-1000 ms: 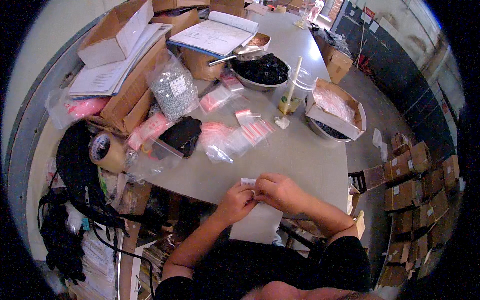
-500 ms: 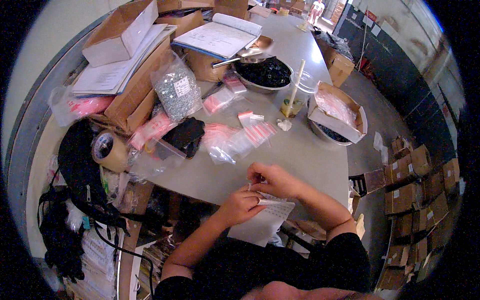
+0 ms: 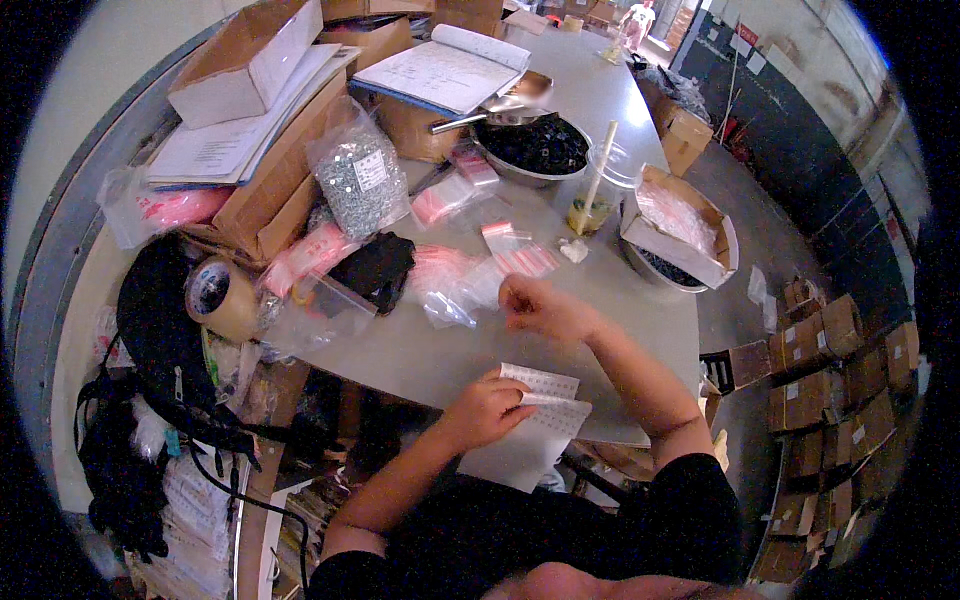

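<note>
My left hand [image 3: 487,408] is closed on a sheet of small labels [image 3: 520,452], white with rows of tiny dark print, folded back near its upper end. This sheet hangs over the table's near edge, close to my body. Above the table, farther forward, my right hand [image 3: 545,308] has its fingers curled together in a pinch; anything between them is too small to make out. Just beyond its fingertips lie clear zip bags with red stripes [image 3: 520,250]. To their left spreads a loose heap of similar small bags [image 3: 440,282].
A black cloth-like bundle [image 3: 375,272] and a bag of small metal parts [image 3: 358,185] lie left. Farther back stands a metal bowl of black pieces [image 3: 535,150]. A cup with a stick [image 3: 590,212] and an open box of plastic bags [image 3: 680,222] stand right. Packing tape [image 3: 222,298] sits at far left.
My right hand has left the label sheet and moved forward toward the zip bags. The sheet's upper end now shows, while my left hand keeps its hold.
</note>
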A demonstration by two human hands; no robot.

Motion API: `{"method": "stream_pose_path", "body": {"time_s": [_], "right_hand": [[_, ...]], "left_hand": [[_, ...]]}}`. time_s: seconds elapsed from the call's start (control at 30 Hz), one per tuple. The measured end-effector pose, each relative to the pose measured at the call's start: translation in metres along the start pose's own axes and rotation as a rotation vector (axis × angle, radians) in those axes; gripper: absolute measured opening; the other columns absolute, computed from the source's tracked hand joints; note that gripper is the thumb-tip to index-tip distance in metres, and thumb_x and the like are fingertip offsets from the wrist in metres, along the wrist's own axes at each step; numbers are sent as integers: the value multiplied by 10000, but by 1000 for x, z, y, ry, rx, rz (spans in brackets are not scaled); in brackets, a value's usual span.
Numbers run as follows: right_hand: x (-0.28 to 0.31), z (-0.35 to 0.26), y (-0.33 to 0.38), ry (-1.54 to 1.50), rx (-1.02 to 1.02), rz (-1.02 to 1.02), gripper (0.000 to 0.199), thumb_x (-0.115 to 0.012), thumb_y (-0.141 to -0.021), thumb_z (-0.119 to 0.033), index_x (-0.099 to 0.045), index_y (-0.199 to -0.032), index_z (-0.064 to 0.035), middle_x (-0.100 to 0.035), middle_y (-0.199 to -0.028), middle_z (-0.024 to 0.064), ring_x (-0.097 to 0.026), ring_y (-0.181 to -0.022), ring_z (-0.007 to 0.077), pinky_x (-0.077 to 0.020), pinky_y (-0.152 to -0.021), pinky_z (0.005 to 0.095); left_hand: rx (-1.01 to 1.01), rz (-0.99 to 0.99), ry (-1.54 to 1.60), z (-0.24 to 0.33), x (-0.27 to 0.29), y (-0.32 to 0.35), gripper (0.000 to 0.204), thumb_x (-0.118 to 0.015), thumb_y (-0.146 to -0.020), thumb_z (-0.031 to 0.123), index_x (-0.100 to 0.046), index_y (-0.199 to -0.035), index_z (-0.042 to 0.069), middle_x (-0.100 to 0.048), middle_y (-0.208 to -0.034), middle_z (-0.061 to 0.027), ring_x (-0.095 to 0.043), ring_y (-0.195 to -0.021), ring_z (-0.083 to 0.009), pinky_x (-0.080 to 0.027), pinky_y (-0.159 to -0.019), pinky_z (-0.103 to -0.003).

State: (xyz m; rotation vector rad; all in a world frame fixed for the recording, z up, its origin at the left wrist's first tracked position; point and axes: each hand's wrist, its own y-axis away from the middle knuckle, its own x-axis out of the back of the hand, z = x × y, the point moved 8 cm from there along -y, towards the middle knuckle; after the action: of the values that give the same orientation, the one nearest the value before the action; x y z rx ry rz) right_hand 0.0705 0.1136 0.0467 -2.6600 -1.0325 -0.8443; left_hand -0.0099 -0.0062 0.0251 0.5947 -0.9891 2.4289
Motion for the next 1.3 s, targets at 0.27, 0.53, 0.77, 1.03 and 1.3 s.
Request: {"method": "stream_pose_path", "body": {"time_s": [0.27, 0.53, 0.77, 1.03, 1.3], "right_hand": [[15, 45, -33, 548, -206, 356, 289, -689, -767, -100, -508, -987, -52, -606, -824, 126, -581, -763, 302, -466, -689, 401], [38, 60, -4, 542, -130, 244, 220, -682, -769, -252, -617, -882, -74, -571, -1041, 160, -487, -1053, 372, -386, -944, 462], [29, 69, 5, 631, -364, 362, 306, -710, -747, -348, -681, -943, -114, -517, -1179, 147, -410, -1163, 379, -373, -976, 498], [49, 72, 73, 556, -451, 565, 343, -778, -668, -390, -656, -839, -118, -500, -1126, 147, -437, -1078, 357, -381, -910, 457], [95, 66, 120, 184, -126, 942, 174, -749, -699, -141, -607, -783, -88, -542, -1042, 141, -478, -1004, 343, -393, -879, 432]], "left_hand": [[-67, 26, 12, -2, 2, 1, 269, -700, -801, 204, -551, -659, 31, -666, -888, -135, -621, -790, -314, -481, -776, -396], [-54, 30, 48, -2, 0, 0, 255, -706, -796, 205, -577, -685, 15, -663, -883, -138, -615, -792, -325, -489, -764, -404], [-35, 0, 14, -2, 0, -1, 219, -713, -788, 193, -615, -719, 10, -667, -899, -136, -612, -807, -333, -497, -761, -394], [-22, 19, 23, 2, 4, -1, 211, -738, -763, 154, -603, -682, 13, -672, -893, -132, -622, -810, -315, -501, -751, -393], [74, 86, 36, 2, 11, -5, 233, -748, -742, 122, -578, -625, 15, -676, -881, -144, -632, -810, -313, -502, -744, -393]]}}
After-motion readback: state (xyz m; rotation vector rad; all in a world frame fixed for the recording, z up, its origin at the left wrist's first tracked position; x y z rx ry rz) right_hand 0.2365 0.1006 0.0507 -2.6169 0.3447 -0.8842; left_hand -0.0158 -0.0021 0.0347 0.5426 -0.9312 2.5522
